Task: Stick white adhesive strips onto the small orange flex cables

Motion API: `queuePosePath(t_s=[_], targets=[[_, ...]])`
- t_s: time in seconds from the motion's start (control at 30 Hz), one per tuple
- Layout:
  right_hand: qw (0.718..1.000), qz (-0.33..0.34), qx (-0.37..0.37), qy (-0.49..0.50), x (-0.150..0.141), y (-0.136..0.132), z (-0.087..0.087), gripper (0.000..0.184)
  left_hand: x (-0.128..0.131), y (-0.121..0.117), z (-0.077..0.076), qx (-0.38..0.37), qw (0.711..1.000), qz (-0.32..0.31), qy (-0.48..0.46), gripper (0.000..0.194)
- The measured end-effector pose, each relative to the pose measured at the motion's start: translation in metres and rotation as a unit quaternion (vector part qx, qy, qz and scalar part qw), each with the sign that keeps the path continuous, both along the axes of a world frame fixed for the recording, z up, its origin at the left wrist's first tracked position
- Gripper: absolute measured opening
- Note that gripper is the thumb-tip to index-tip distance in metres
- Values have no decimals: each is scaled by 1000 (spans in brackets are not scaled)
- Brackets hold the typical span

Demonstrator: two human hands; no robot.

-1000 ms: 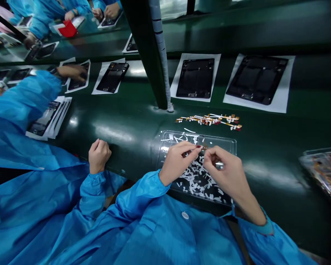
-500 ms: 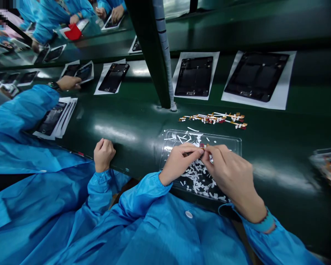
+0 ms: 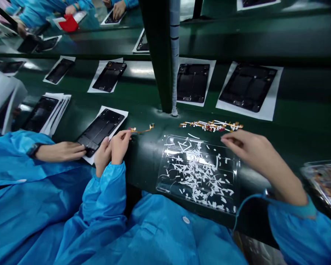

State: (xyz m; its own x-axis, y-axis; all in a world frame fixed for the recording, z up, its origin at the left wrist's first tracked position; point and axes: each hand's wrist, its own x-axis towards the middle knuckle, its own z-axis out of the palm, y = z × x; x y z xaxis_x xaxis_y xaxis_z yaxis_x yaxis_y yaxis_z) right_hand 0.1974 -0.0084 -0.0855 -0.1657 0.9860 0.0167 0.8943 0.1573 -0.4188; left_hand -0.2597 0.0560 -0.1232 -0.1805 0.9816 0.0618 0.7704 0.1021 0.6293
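Note:
My left hand point(image 3: 119, 146) reaches far left, its fingertips pinching one end of a thin orange flex cable point(image 3: 143, 131), which stretches right close over the bench. Beside it, a co-worker's hand point(image 3: 102, 156) touches a black tablet-like panel point(image 3: 103, 127) on white paper. My right hand point(image 3: 249, 149) hovers over the far right corner of a clear plastic tray point(image 3: 161, 186), fingertips closed together. What those fingers hold, if anything, cannot be made out. White strips point(image 3: 195, 176) lie scattered in the tray. Just behind it is a pile of flex cables point(image 3: 209, 126), near my right fingertips.
A green post point(image 3: 160, 73) rises from the bench behind the tray. Black panels on white paper point(image 3: 248, 86) line the back. A stack of panels point(image 3: 42, 114) lies at left. At right stands another clear tray of parts point(image 3: 327, 180). Co-workers sit left and across.
My hands have parted from over the tray: the left went far left with a flex cable, the right moved right and back. The co-worker now has a panel in front of them.

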Motion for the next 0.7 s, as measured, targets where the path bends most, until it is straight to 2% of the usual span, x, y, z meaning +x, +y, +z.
queuePosePath(t_s=[0.07, 0.13, 0.23, 0.33, 0.4, 0.47, 0.57, 0.7], targets=[[999, 3, 22, -31, 2, 29, -12, 34, 7, 6, -16, 10, 999, 36, -5, 37], [998, 12, 25, -49, 0, 48, -23, 37, 12, 5, -23, 23, 998, 61, 6, 34], [998, 27, 26, -47, -1, 58, -34, 33, 15, -3, -18, 53, 994, 92, 28, 37], [999, 27, 29, -24, 4, 56, -34, 32, 29, -13, -5, 109, 988, 97, 44, 47], [999, 14, 29, -23, 9, 54, -31, 36, 47, -18, 3, 139, 987, 71, 32, 42], [999, 6, 24, -24, 14, 53, -30, 31, 71, -21, 9, 145, 989, 20, 0, 33], [1000, 4, 16, -19, 17, 52, -35, 24, 110, -24, 13, 125, 987, -84, -61, 25], [999, -9, 24, -22, 13, 52, -42, 32, 150, -33, 16, 97, 972, -185, -109, 22]])
